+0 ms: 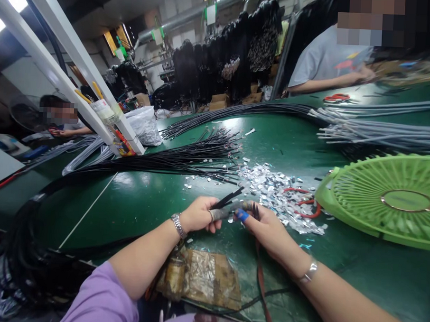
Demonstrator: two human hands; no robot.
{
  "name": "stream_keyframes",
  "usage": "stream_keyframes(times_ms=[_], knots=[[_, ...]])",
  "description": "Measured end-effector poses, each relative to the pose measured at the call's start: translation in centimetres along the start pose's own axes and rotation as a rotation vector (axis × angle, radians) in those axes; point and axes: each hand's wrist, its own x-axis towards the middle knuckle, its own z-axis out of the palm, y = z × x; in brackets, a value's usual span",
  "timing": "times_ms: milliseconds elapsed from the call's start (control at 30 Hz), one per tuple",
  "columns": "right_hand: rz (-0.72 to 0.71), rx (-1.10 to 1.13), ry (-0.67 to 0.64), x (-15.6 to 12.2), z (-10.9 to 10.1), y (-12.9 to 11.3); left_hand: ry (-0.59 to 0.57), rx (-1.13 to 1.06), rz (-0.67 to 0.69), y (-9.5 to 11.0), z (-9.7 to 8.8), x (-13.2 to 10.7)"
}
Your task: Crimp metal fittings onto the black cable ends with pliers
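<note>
My left hand is closed around a few black cables, whose ends stick out past the fingers to the upper right. Close beside it, my right hand is closed in a pinch, with blue tape on the thumb. Two dark pointed tips rise from its grip; whether they belong to tweezers or another tool I cannot tell. Grey wrapping covers fingers where the hands meet. A brown strap hangs below the right hand. Just beyond lies a bundle of black cables with stripped ends.
Silvery foil scraps and red-handled scissors lie beyond my hands. A green fan stands at right, near grey cables. A taped cardboard piece is near me. White posts rise at left. Two people sit farther off.
</note>
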Motion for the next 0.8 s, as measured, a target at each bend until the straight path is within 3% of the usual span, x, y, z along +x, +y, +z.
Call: stream_keyframes(times_ms=[200, 333, 467, 600, 800], knots=[[-0.183, -0.134, -0.098, 0.0, -0.4, -0.4, -0.228, -0.128, -0.098, 0.1, -0.9, 0.1], [-0.219, -0.13, -0.143, 0.0, -0.4, -0.3, -0.353, -0.14, -0.156, 0.1, -1.4, 0.0], [-0.143, -0.068, -0.125, 0.0, -0.2, -0.2, -0.193, -0.1, -0.103, 0.2, -1.1, 0.0], [0.085, 0.14, -0.079, -0.2, 0.0, 0.0, -0.002, -0.039, -0.001, 0.1, -0.5, 0.0], [0.195, 0.358, -0.034, -0.2, 0.5, 0.3, 0.152, 0.152, 0.145, -0.4, 0.0, -0.2]])
